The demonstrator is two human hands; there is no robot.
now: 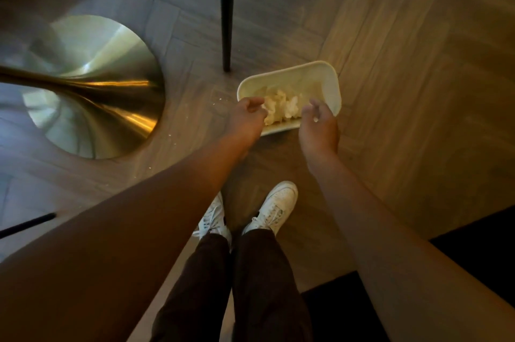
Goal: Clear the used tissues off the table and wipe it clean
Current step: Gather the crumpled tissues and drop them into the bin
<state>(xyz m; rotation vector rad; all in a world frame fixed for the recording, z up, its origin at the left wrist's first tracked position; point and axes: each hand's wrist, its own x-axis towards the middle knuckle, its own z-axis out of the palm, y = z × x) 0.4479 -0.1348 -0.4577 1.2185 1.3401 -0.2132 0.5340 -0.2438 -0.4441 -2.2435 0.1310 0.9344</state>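
logging used tissues point(281, 108) heaped in the cream bin point(328, 82) on the floor, our left hand point(246, 118) and right hand point(317, 124) loosely curled above it, holding nothing we can see; wiping the unseen table we judge pending.

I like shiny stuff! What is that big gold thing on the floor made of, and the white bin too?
The gold table base looks like brushed metal, maybe brass: it is shiny, with streaky highlights and reflections. The white bin looks like smooth plastic, with a rounded rim and a dull even sheen. The tissues inside look like soft crumpled paper.
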